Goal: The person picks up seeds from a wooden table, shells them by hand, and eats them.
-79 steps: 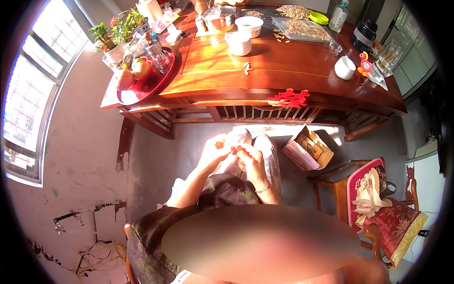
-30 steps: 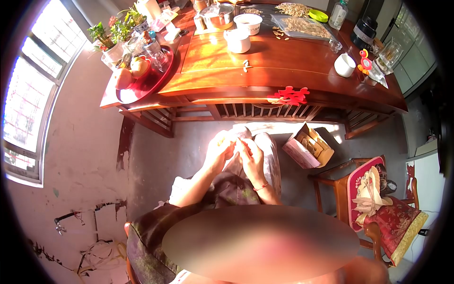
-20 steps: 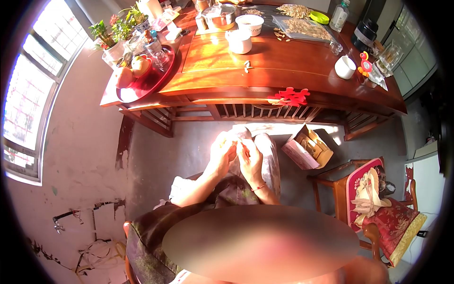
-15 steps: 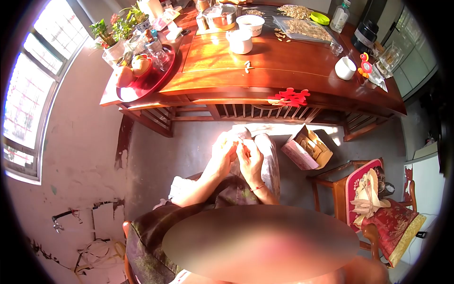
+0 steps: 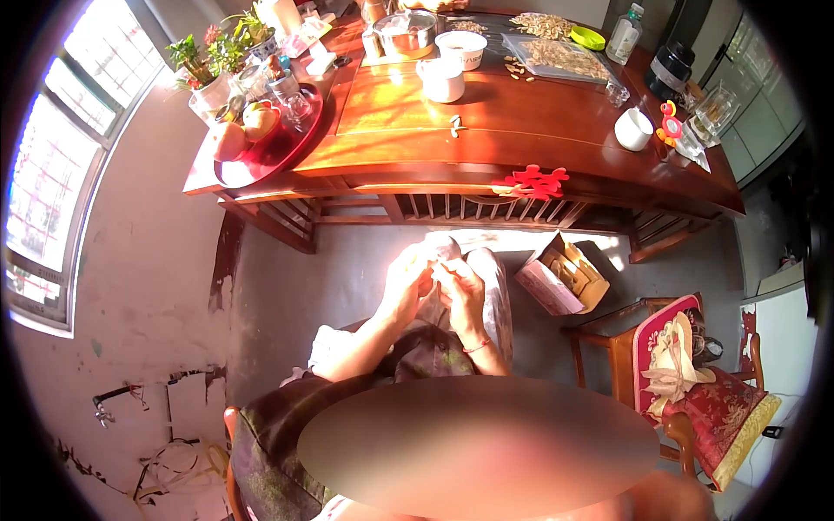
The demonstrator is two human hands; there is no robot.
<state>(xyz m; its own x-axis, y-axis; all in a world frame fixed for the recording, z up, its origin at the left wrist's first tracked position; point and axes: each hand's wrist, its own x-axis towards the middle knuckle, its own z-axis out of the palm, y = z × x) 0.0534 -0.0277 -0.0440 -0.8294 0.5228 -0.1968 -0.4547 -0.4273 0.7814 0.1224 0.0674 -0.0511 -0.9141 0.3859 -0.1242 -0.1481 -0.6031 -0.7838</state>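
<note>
Above my lap, my left hand [image 5: 407, 280] and my right hand [image 5: 462, 293] meet at the fingertips, both with curled, pinching fingers. Whatever lies between them is too small and overexposed to name. A red string circles my right wrist. On the wooden table [image 5: 373, 139] in front of me are a few pale shells [image 5: 456, 127], a white mug [image 5: 441, 82] and a white tub [image 5: 460, 50]. Farther back, a clear bag [image 5: 565, 59] of pale pieces lies beside a loose pile [image 5: 542, 25] of similar ones.
A red tray [image 5: 304, 143] with fruit and glasses stands at the table's left. To the right are a white cup [image 5: 633, 129] and a bottle [image 5: 625, 35]. An open carton [image 5: 563, 274] sits on the floor near a chair [image 5: 618, 365] holding a hat [image 5: 676, 360].
My hands were lower and tilted farther open 2.6 s ago, with an orange-brown patch visible in my left palm; now that palm is turned from view. Fingertips remain together.
</note>
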